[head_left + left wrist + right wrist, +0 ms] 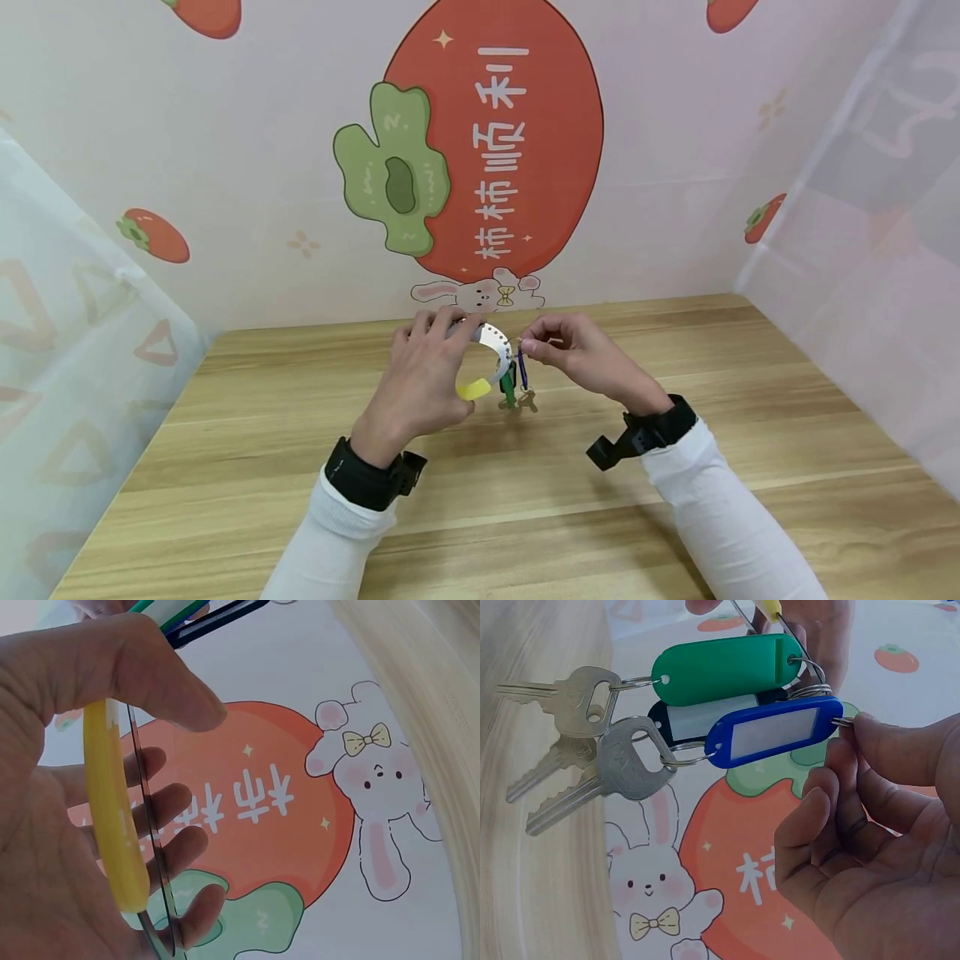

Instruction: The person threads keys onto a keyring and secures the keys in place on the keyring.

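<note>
My left hand (pixel 420 379) grips a round metal key hoop (pixel 497 343) with a yellow handle (pixel 116 825), its thumb and fingers spread around it. On the right, thumb and index fingertip of my right hand (pixel 592 358) pinch the small split ring of a blue key tag (pixel 772 733), close beside the hoop. A green key tag (pixel 720 669) and a black key tag (pixel 697 718), partly hidden behind the other two, hang from the hoop's edge. Silver keys (pixel 636 766) dangle from the tags' other ends. Hoop and tags are held up above the table.
A wood-grain table (pixel 480 517) lies below both hands. Behind it stands a printed backdrop (pixel 660 167) with a large persimmon and a rabbit. White side sheets (pixel 75 350) border the table left and right. Each wrist wears a black camera strap (pixel 360 479).
</note>
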`<state>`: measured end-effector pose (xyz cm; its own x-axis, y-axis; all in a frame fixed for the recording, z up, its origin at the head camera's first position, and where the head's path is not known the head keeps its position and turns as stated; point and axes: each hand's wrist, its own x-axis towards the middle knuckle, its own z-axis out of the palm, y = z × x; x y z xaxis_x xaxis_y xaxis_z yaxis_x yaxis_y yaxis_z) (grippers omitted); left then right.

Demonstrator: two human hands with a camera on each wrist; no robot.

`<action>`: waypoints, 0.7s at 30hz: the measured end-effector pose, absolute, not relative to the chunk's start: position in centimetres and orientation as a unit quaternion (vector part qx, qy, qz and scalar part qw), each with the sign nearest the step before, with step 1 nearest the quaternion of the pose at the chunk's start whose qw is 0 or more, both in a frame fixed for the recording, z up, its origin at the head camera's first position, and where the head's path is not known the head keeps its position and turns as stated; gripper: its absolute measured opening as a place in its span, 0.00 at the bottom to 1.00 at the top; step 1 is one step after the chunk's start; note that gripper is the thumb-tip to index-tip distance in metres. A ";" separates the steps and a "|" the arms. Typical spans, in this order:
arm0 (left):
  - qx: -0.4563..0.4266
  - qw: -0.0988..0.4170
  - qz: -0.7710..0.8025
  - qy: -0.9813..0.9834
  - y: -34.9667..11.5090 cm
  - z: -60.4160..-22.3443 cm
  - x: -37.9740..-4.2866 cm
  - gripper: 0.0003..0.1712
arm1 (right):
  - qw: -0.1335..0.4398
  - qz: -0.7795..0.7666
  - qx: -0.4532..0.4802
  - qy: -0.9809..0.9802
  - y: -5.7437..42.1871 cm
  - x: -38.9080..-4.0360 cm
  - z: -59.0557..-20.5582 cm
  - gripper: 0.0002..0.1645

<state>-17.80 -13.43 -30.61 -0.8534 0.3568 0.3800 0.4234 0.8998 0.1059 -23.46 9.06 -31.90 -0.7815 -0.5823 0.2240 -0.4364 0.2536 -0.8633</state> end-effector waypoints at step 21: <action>-0.220 0.198 -0.101 -0.950 -13.4 -30.7 -17.9 0.56 | -0.079 -0.431 -0.409 0.800 8.1 -20.9 -29.3 0.03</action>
<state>-17.93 -13.39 -30.71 -0.8254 0.3773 0.4199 0.4574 0.8830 0.1057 -20.94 8.09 -29.29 -0.6526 -0.5873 0.4787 -0.7231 0.2940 -0.6251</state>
